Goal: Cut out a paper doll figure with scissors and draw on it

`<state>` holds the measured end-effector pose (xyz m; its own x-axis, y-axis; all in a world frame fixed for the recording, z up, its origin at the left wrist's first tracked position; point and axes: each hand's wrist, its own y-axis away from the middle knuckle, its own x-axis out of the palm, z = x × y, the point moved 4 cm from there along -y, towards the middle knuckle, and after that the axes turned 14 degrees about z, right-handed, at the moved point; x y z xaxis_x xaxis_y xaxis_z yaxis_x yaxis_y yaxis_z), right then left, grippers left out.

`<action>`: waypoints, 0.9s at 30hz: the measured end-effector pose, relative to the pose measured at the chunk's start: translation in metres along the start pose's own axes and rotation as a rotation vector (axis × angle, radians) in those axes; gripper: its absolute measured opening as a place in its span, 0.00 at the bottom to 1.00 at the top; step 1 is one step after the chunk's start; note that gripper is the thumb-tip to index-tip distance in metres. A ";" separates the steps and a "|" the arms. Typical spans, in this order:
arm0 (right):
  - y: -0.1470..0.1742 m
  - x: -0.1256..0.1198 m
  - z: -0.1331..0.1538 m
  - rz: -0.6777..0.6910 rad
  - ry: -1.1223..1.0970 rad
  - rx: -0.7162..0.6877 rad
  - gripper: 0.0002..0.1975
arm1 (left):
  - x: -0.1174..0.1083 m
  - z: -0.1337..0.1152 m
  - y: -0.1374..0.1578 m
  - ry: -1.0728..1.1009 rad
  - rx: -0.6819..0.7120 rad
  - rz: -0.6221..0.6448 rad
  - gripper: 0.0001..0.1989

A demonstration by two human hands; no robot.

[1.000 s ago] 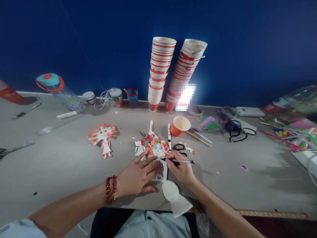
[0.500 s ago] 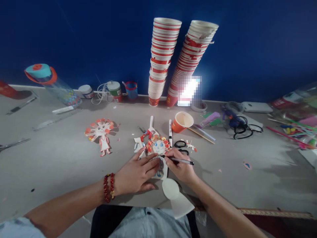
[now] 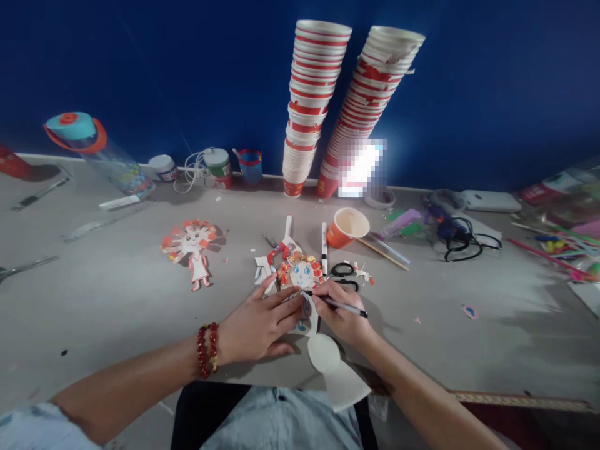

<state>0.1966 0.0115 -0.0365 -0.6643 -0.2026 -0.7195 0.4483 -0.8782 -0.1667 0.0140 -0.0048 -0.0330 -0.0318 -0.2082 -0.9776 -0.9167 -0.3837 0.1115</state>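
Note:
My left hand [image 3: 262, 322] lies flat with fingers stretched out, pressing on a paper doll [image 3: 300, 275] with a drawn face and curled red-and-orange paper hair. Between the fingers of my right hand [image 3: 344, 315] is a pen [image 3: 345, 305] with a black cap end, its tip touching the paper just below the doll's face. The cut white paper cup piece [image 3: 324, 354], a round base with a flared side, hangs over the table edge below the doll. Blue drawn lines show on the doll's lower part, which my left fingers partly cover.
Black-handled scissors [image 3: 344, 270], a white marker [image 3: 324, 249] and an orange paper cup [image 3: 347, 228] stand or lie beyond my hands. A finished-looking paper doll [image 3: 199, 270] lies left. Two tall paper cup stacks [image 3: 309, 106] rise behind, with a water bottle [image 3: 112, 162] far left.
The view has shifted slightly. My hands stay in nearly the same place, and the pen tip remains at the paper just under the doll's face.

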 end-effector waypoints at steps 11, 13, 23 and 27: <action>0.000 -0.002 0.002 0.018 -0.019 -0.030 0.05 | 0.002 0.001 0.001 0.003 -0.008 0.003 0.28; -0.001 -0.002 0.002 0.021 -0.026 -0.029 0.06 | 0.003 0.001 0.001 0.001 -0.011 0.004 0.28; -0.001 -0.003 0.003 0.039 -0.046 -0.020 0.06 | 0.004 0.001 0.001 -0.031 -0.009 0.001 0.25; -0.001 -0.003 0.003 0.026 -0.048 -0.042 0.07 | 0.004 0.001 0.001 -0.032 -0.004 -0.007 0.25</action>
<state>0.1967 0.0114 -0.0320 -0.6796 -0.2470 -0.6907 0.4901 -0.8535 -0.1770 0.0123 -0.0050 -0.0369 -0.0380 -0.1761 -0.9836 -0.9153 -0.3889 0.1050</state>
